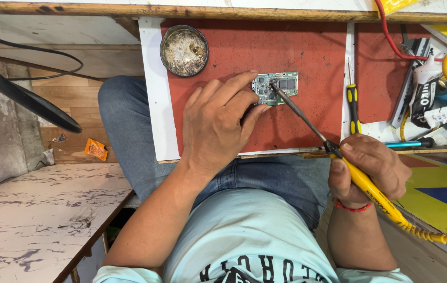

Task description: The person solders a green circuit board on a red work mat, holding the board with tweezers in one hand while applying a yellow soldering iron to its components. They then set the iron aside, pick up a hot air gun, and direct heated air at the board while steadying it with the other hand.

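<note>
Pinning green circuit board (275, 87) under my left hand (218, 126) fingertips | right hand (373, 170) gripping yellow soldering iron (339, 157), tip on board | risk: fingertips near tip, burn or board slip

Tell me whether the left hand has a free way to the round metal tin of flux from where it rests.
Probably yes: the left hand rests beside the green circuit board, and only bare red mat separates it from the tin.
</note>
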